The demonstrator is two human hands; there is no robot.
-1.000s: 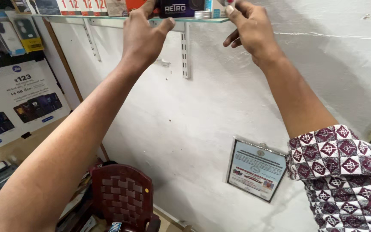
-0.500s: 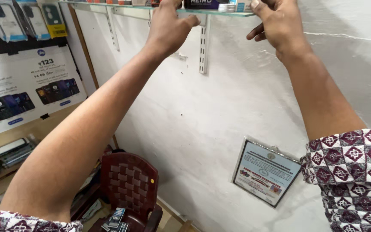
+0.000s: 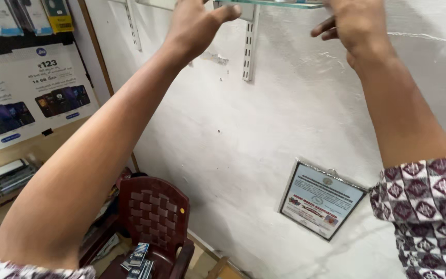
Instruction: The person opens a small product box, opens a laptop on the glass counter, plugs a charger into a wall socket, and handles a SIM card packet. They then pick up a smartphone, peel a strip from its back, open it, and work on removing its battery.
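Glass shelf higher in view now.

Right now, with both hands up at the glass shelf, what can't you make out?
- Head view, left hand: fingertips cut off by the top edge.
- Right hand: grip hidden above the frame.
- Glass shelf: anything on it is out of view.
- Small boxes on the maroon chair: too small to identify.

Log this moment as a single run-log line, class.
left hand: raised at glass shelf edge | right hand: raised at shelf | below: maroon chair, framed notice on wall
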